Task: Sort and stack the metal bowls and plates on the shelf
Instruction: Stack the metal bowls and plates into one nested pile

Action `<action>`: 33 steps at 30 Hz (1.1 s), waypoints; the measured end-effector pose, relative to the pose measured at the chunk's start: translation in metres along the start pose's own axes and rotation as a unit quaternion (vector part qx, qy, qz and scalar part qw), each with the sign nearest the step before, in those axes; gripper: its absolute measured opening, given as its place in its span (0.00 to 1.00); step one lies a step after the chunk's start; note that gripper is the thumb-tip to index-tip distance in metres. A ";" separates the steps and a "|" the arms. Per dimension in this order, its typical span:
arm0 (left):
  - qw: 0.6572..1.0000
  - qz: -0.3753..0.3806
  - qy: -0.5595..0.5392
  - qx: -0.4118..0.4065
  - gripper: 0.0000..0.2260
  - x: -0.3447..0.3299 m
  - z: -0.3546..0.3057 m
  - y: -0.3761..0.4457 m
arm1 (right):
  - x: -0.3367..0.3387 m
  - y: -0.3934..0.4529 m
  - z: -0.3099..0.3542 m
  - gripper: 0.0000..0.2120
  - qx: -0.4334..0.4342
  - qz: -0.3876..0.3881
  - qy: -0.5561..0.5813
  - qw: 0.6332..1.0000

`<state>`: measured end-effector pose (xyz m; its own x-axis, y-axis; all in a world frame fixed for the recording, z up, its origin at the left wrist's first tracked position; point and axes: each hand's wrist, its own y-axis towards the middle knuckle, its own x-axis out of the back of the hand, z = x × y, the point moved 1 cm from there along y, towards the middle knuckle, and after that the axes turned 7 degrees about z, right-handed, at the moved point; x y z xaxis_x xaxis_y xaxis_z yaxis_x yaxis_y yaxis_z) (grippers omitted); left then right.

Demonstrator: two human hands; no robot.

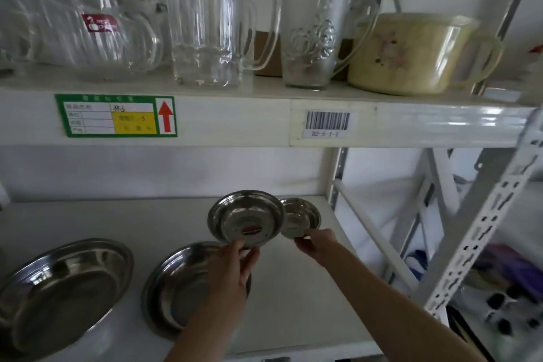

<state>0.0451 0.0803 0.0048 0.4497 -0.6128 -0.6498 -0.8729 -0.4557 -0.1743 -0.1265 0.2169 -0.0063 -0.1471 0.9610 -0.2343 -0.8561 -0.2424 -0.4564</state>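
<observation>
On the lower shelf sit a big metal plate and a medium plate. Left hand fingers pinch a tilted bowl with a red sticker; right hand fingers pinch the smaller bowl just beside it.

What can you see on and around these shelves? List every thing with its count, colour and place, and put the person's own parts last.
Large metal plates: 2, silver, lower shelf, left and middle.
Medium metal bowl: 1, silver, red sticker inside, held up.
Small metal bowl: 1, silver, beside it on the right.
Glass mugs and jugs: several, clear, upper shelf.
Lidded pot: 1, cream, upper shelf right.
Shelf label: 1, green.
Barcode tag: 1, white.
Left hand: grips medium bowl.
Right hand: pinches small bowl.
</observation>
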 end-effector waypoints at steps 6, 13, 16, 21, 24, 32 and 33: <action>0.997 -0.036 -0.017 0.060 0.04 -0.022 0.034 -0.009 | 0.051 -0.020 -0.018 0.10 0.001 -0.038 0.003 0.999; 0.989 -0.051 -0.061 0.128 0.03 -0.032 0.065 -0.024 | 0.089 -0.042 -0.040 0.03 -0.002 -0.087 -0.016 0.996; 0.983 -0.075 -0.055 0.161 0.04 -0.030 0.078 -0.027 | 0.103 -0.049 -0.047 0.04 -0.017 -0.100 -0.013 0.995; 0.980 -0.086 -0.012 0.181 0.03 -0.019 0.094 -0.035 | 0.121 -0.057 -0.059 0.06 -0.043 -0.130 0.000 0.991; 0.977 -0.102 0.009 0.186 0.03 -0.014 0.100 -0.036 | 0.125 -0.063 -0.062 0.06 -0.046 -0.140 -0.002 0.989; 0.972 -0.123 0.054 0.191 0.02 -0.005 0.108 -0.035 | 0.130 -0.074 -0.070 0.09 -0.049 -0.144 0.026 0.988; 0.972 -0.126 0.055 0.190 0.02 -0.004 0.108 -0.034 | 0.130 -0.074 -0.072 0.10 -0.050 -0.144 0.024 0.988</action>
<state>0.0529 0.1682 -0.0666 0.6580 -0.5877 -0.4707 -0.7296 -0.3430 -0.5917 -0.0469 0.3505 -0.0645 0.1212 0.9852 -0.1211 -0.8058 0.0264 -0.5916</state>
